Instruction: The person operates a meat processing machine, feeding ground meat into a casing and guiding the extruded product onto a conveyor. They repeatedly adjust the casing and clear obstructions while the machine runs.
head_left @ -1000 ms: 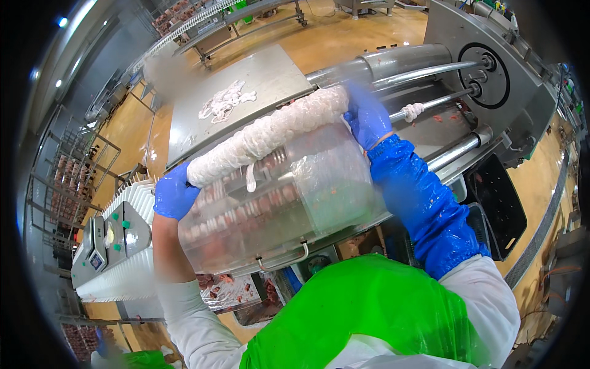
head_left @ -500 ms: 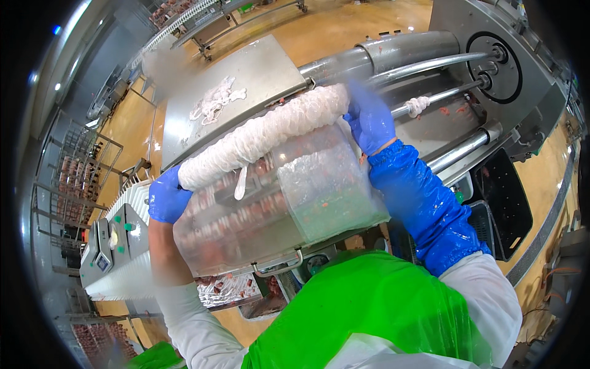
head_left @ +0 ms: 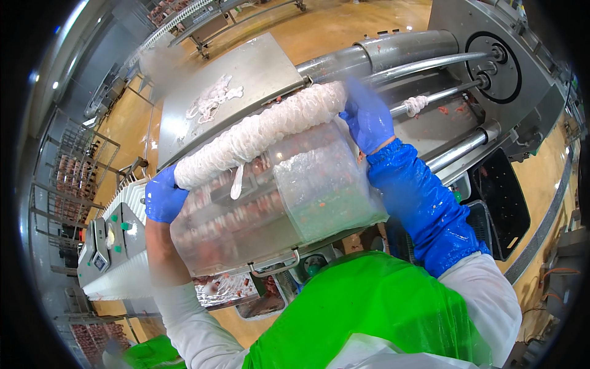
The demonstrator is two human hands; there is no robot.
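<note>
A long, thick roll of white gathered sausage casing (head_left: 258, 135) stretches between my two blue-gloved hands, above a clear plastic cover. My left hand (head_left: 165, 195) is closed round its lower left end. Round the upper right end my right hand (head_left: 370, 126) is closed, though a blur hides some of its fingers. A short loose tail of casing hangs from the underside of the roll. To the right, a small bunch of casing (head_left: 416, 104) sits on a thin steel tube (head_left: 453, 93). Another loose heap of casing (head_left: 212, 98) lies on the steel tabletop (head_left: 261, 58).
The clear cover (head_left: 227, 237) has a metal handle (head_left: 275, 269) on its near edge. Thick steel pipes (head_left: 409, 49) run to a machine housing at the right. Black crates (head_left: 501, 200) stand below right. Racks with hanging sausages (head_left: 74, 178) line the far left.
My hands and the casing roll have shifted very slightly left in the picture, along with most of the scene. Both hands keep the same hold.
</note>
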